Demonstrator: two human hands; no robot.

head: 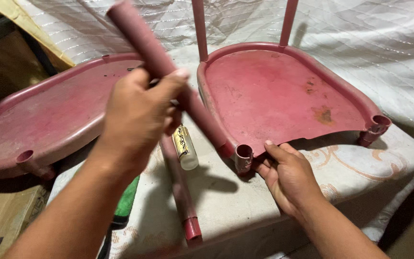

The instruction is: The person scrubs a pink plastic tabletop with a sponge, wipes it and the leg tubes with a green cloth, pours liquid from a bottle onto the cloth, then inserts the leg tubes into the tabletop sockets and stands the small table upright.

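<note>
Our left hand (137,112) grips a long dark-red plastic leg tube (168,72). Our right hand (286,175) pinches the front edge of the upturned dark-red plastic seat shell (279,91).

second upturned red seat (39,120) at left, small clear bottle (186,149), loose red leg (180,192), white quilted cloth (360,33)

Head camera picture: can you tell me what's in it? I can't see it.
The left hand holds a red tube leg, while the right hand steadies an upturned red plastic seat on a cloth-covered bed. Another seat, a loose leg and a small bottle lie nearby.
</note>
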